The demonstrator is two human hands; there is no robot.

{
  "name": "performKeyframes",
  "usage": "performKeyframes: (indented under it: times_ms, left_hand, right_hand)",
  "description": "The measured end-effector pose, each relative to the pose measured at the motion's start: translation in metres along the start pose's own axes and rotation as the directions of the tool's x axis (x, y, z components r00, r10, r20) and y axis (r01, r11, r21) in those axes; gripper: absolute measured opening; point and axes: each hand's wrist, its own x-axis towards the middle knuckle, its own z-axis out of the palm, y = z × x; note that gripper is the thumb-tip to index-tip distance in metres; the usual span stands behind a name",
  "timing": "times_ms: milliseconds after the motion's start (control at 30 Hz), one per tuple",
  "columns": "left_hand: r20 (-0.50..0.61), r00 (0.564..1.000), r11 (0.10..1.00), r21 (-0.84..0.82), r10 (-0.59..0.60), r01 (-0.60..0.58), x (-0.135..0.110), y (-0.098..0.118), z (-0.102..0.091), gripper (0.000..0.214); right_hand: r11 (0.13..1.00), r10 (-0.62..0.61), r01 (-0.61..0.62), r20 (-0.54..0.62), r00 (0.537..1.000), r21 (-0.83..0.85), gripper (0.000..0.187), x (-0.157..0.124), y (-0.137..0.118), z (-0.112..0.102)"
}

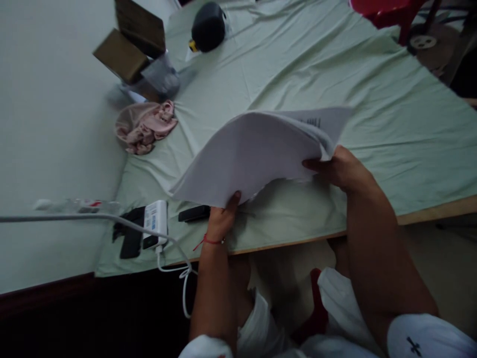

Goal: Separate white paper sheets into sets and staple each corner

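A stack of white paper sheets (246,154) bows upward in the air above the cloth-covered table. My left hand (223,214) pinches its near left edge with the thumb on top; a red string bracelet circles that wrist. At the right end, my right hand (337,169) grips the sheets, thumb over the face and the other fingers mostly hidden behind. Some dark print shows on a sheet at the upper right. Close to my left hand, a small black object (194,214) lies on the cloth, partly covered by the hand and paper.
A pale green cloth (391,124) with wrinkles covers the table. To the left are a white power bank-like box (155,223) with a cable, a pink crumpled cloth (149,127) and an open cardboard box (122,54). A black rounded case (208,27) stands farther back; a red chair (383,10) is beyond.
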Motion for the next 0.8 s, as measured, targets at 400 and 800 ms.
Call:
performKeyframes:
  times_ms: [400,800]
  left_hand:
    - [0.173,0.913,0.799,-0.443,-0.370,0.408,-0.012,0.031,-0.003,0.054]
    - [0.132,0.898,0.782,-0.450,-0.420,0.432,-0.009,0.035,-0.008,0.044]
  right_hand:
    - [0.988,0.067,-0.046,-0.147,0.987,0.145,0.044,-0.009,-0.024,0.012]
    - [0.962,-0.151,0.072,-0.290,0.945,-0.265,0.059,-0.007,-0.023,0.022]
